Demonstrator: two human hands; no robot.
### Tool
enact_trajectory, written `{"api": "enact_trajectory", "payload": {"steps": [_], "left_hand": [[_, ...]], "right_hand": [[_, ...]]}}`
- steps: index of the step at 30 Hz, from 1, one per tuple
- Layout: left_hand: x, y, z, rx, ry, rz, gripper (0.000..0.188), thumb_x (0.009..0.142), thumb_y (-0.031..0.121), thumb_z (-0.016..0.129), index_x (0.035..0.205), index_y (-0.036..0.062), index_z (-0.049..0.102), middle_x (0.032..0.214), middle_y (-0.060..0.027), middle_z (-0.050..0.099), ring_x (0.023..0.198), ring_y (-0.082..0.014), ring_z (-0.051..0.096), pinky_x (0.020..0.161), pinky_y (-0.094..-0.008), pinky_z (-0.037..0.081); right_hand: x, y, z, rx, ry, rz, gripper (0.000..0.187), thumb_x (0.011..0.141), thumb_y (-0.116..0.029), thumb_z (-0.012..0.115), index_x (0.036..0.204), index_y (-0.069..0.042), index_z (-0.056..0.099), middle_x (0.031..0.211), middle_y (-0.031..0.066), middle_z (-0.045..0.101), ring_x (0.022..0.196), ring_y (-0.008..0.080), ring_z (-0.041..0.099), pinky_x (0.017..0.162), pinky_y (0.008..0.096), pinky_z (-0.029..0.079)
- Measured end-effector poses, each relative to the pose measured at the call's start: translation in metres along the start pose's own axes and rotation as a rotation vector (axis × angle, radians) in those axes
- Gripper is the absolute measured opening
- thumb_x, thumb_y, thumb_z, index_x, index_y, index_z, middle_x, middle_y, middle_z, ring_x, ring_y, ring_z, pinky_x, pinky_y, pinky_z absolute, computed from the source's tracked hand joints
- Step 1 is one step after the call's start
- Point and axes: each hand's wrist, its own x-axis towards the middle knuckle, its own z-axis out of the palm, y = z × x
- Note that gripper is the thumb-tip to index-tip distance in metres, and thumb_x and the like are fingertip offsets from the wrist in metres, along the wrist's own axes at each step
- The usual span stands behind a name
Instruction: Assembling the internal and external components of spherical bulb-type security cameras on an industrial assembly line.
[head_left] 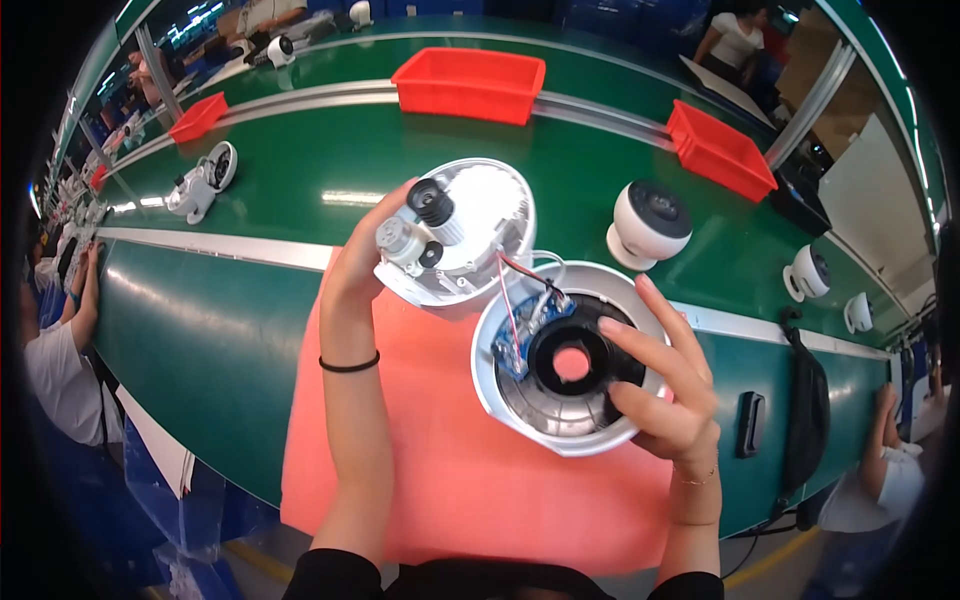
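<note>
My left hand (352, 262) grips a white camera housing half (475, 190) from its left side, its fingers mostly hidden behind the shell. Inside that shell are a black cylinder (430, 203) and a round whitish motor-like part (400, 238). Thin wires (528, 270) run from it to a second, round white housing half (575, 442), tilted over the pink mat. My right hand (672, 385) holds this round half at its right side, fingertips near the black ring (540, 362) in its middle. Beside the ring sits a blue circuit board (510, 352). Pink shows through the ring's opening.
A pink mat (450, 480) covers the green bench ahead of me. White cameras (650, 220) stand on the green belt, and an opened one (200, 185) lies far left. Red bins (468, 85) line the rail. A black case (750, 425) lies right; other people work at both sides.
</note>
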Motion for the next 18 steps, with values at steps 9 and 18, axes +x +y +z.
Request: {"api": "enact_trajectory", "payload": {"steps": [9,18], "left_hand": [[0.016,-0.084,0.048,0.616,-1.044,-0.705,0.043,0.089,0.038,0.054,0.094,-0.0033,0.064,0.085,-0.0052,0.064,0.082,-0.0108,0.056,0.076,-0.0266,0.045],[-0.085,-0.024,0.094,0.754,-0.169,0.029,0.032,0.082,0.021,0.063,0.104,-0.002,0.061,0.093,-0.0114,0.066,0.085,-0.0201,0.064,0.078,-0.0313,0.049]], "right_hand": [[-0.055,-0.044,-0.004,0.961,-0.453,0.695,0.042,0.068,-0.014,0.074,0.101,-0.002,0.052,0.097,0.0153,0.065,0.09,0.0282,0.064,0.08,0.037,0.05],[-0.079,-0.071,0.005,1.007,-0.476,0.692,0.05,0.076,-0.015,0.07,0.113,-0.002,0.041,0.098,0.0182,0.063,0.091,0.031,0.064,0.077,0.0371,0.051]]}}
